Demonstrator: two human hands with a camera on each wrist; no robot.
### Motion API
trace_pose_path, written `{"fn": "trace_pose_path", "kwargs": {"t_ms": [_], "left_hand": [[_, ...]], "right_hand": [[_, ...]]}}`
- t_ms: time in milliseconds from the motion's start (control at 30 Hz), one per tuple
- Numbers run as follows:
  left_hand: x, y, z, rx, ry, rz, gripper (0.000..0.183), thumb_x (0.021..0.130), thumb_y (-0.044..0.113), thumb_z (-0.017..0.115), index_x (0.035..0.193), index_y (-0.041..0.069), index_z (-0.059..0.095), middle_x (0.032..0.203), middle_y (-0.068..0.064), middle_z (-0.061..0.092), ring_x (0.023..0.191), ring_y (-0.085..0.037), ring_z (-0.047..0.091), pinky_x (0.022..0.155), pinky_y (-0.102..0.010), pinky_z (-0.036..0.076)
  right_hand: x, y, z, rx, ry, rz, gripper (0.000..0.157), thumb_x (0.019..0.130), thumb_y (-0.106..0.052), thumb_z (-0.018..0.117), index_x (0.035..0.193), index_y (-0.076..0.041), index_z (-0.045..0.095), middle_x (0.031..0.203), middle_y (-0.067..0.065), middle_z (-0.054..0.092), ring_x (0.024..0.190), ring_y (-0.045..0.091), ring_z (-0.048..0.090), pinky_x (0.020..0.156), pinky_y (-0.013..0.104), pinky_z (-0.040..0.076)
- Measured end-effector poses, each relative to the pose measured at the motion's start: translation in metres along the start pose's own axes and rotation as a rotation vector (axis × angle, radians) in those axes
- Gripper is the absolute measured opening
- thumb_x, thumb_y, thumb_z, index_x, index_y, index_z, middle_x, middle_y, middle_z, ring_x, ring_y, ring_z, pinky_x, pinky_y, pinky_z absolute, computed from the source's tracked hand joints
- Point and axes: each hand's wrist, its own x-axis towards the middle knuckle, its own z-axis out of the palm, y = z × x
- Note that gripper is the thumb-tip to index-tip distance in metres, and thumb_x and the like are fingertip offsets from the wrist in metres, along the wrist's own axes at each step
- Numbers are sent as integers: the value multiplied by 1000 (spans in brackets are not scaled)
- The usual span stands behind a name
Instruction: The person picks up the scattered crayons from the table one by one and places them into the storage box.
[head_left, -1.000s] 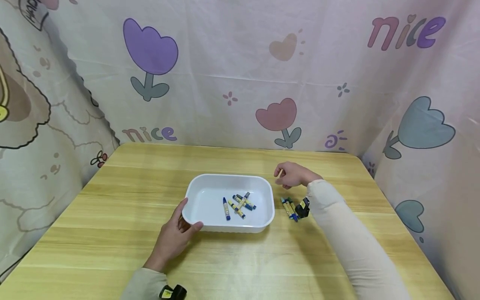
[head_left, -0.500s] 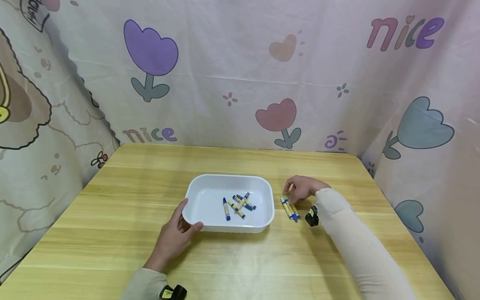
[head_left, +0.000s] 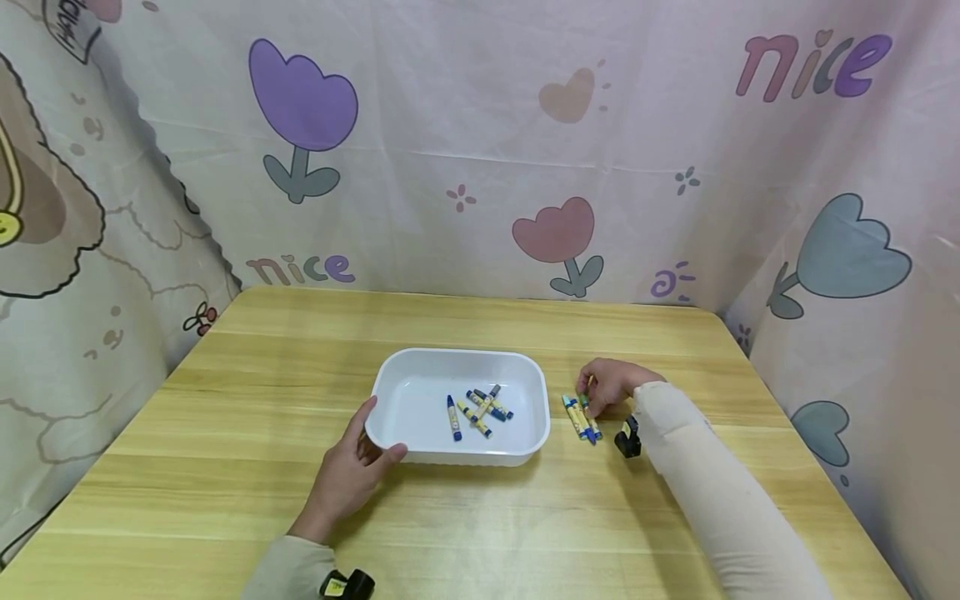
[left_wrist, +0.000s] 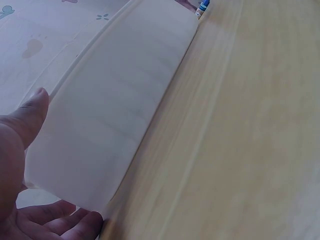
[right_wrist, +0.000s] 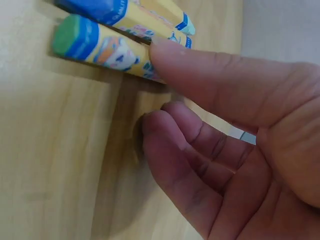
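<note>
My left hand (head_left: 348,471) grips the left end of a white plastic tray (head_left: 465,457), thumb on the rim and fingers under the edge. Several crayons (head_left: 453,419) with yellow and blue wrappers lie scattered inside. Right of the tray, more crayons (head_left: 573,419) lie bunched on the table. Over them is my right hand (head_left: 611,383). In the right wrist view, its thumb touches a green crayon (right_wrist: 117,52), while the visible bent fingers (right_wrist: 170,155) stand apart from it. The crayon's far end is hidden behind the thumb. A blue crayon (right_wrist: 100,10) lies alongside.
Everything stands on a light wooden table (head_left: 480,533). A printed cloth (head_left: 420,100) with flowers and lettering hangs behind and on both sides. Each wrist carries a small black camera (head_left: 628,437).
My right hand has moved right and down from beside the tray to the bunched crayons, its thumb coming onto the green one. The left hand and tray stay put.
</note>
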Motion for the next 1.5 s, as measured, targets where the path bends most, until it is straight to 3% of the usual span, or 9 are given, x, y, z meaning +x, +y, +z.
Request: {"fn": "trace_pose_path", "kwargs": {"t_ms": [267, 467, 767, 1033, 1500], "left_hand": [[2, -4, 2, -4, 2, -10, 90, 88, 34, 73, 156, 12, 17, 149, -25, 35, 129, -37, 46, 100, -40, 46], [3, -5, 2, 3, 0, -6, 90, 89, 35, 72, 156, 12, 17, 149, -25, 35, 129, -37, 46, 100, -41, 46], [2, -5, 1, 2, 3, 5, 90, 89, 35, 72, 155, 11, 17, 148, -26, 37, 127, -38, 47, 99, -42, 47], [3, -3, 2, 5, 1, -2, 90, 88, 35, 72, 156, 12, 17, 149, -25, 36, 128, -38, 47, 100, -42, 46], [1, -3, 1, 13, 6, 12, 89, 89, 36, 71, 155, 11, 18, 148, -26, 37, 127, -39, 47, 99, -43, 47]], "right_hand": [[2, -2, -5, 24, 94, -41, 28, 80, 8, 66, 104, 1, 53, 71, 5, 49, 57, 15, 46, 50, 22, 41], [1, -14, -13, 23, 116, -77, 24, 84, 7, 61, 106, 3, 53, 70, 5, 50, 57, 14, 48, 52, 24, 46], [3, -41, -18, 7, 116, -125, 21, 88, 1, 61, 108, 4, 54, 78, 7, 53, 59, 15, 53, 62, 37, 56], [7, -68, -16, 13, 100, -169, 23, 89, 1, 61, 110, 5, 54, 74, 7, 52, 57, 15, 52, 67, 41, 58], [14, -104, -4, -7, 94, -173, 23, 89, 0, 64, 112, 4, 57, 85, 10, 55, 63, 15, 54, 72, 40, 60]]}}
